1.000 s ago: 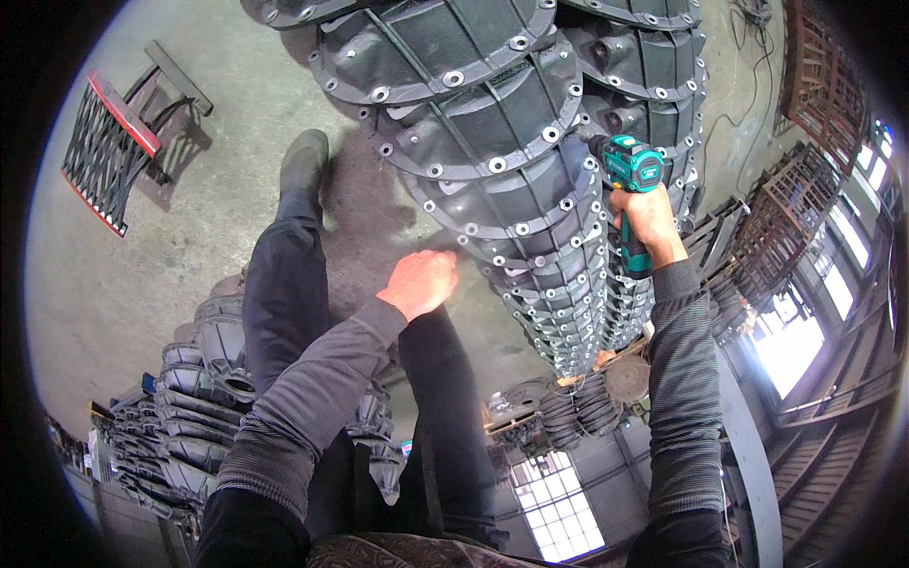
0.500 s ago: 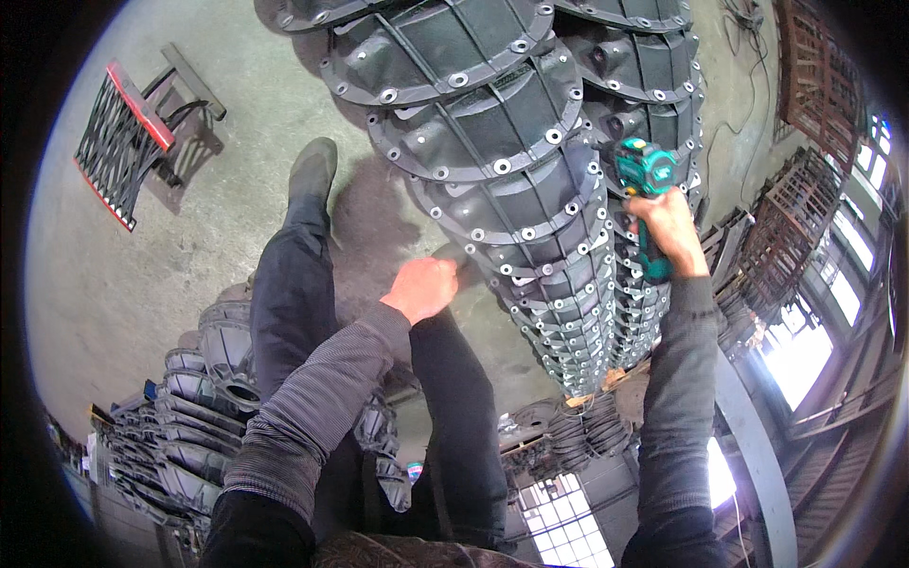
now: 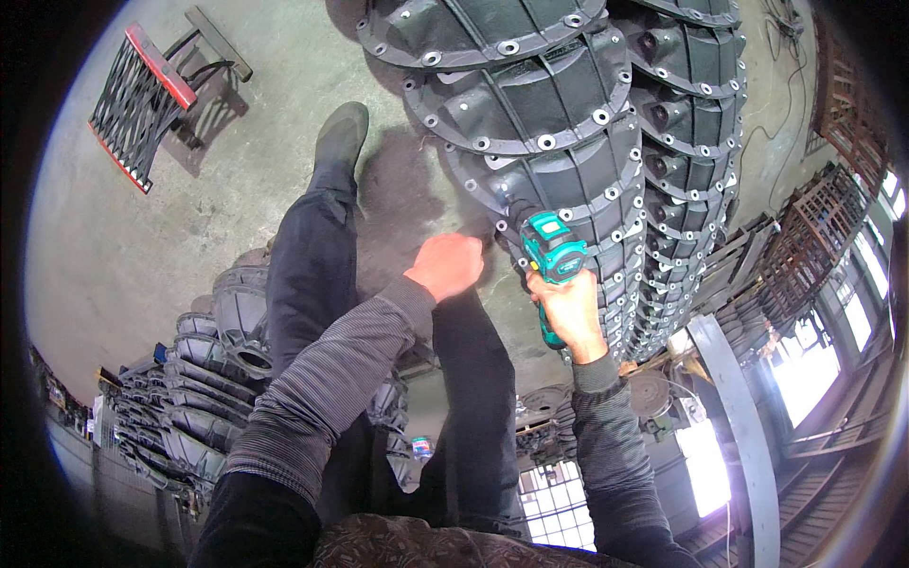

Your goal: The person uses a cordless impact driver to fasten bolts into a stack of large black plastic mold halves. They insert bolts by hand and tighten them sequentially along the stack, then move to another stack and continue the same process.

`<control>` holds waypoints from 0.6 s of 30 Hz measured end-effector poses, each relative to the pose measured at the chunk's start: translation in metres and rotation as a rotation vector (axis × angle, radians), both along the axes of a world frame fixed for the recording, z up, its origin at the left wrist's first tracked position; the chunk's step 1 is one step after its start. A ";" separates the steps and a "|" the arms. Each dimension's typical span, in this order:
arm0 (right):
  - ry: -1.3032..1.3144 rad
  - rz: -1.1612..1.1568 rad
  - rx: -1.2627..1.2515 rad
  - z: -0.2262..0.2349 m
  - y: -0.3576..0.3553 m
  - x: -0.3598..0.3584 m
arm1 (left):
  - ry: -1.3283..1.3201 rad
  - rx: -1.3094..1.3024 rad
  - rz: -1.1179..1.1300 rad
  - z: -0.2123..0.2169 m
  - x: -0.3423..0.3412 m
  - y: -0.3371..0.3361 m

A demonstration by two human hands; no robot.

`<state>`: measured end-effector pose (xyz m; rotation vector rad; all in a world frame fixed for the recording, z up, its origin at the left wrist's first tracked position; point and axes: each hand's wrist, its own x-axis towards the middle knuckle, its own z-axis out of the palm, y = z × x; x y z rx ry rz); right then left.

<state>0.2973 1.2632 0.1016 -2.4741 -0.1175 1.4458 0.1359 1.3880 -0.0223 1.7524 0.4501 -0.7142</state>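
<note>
My right hand (image 3: 571,310) is wrapped round the grip of a teal and black cordless drill (image 3: 552,248). The drill's nose points up and left, at the holed flange on the left side of a dark grey ribbed metal housing (image 3: 568,180). Whether its tip touches a hole I cannot tell. Just left of the drill, my left hand (image 3: 447,266) is closed in a fist beside the same row of housings; what its fingers hold, if anything, is hidden. The housings overlap in a long row, their rims dotted with bright bolt holes.
A second row of housings (image 3: 686,142) runs alongside on the right. More castings (image 3: 204,388) are stacked at lower left. A red-edged mesh stand (image 3: 156,90) is on the concrete floor at upper left. Rusty metal crates (image 3: 805,232) and a cable (image 3: 781,114) lie to the right.
My right hand has brought the drill left and down, from the right-hand row to the left edge of the nearer row. My left hand remains closed beside the housings. The view has shifted slightly.
</note>
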 end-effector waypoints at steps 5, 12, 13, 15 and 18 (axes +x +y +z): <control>-0.027 0.009 -0.083 -0.005 -0.001 -0.006 | -0.007 0.007 0.032 0.003 0.000 0.004; -0.030 -0.072 -0.116 -0.018 0.004 -0.016 | -0.032 -0.021 0.067 0.007 0.000 0.012; -0.050 -0.043 -0.096 -0.019 0.006 -0.017 | -0.033 -0.032 0.065 0.006 0.000 0.014; -0.062 -0.015 -0.095 -0.019 0.009 -0.015 | -0.038 -0.034 0.068 0.006 0.001 0.017; -0.004 0.028 -0.148 -0.020 0.015 -0.010 | -0.053 -0.027 0.087 0.008 0.002 0.020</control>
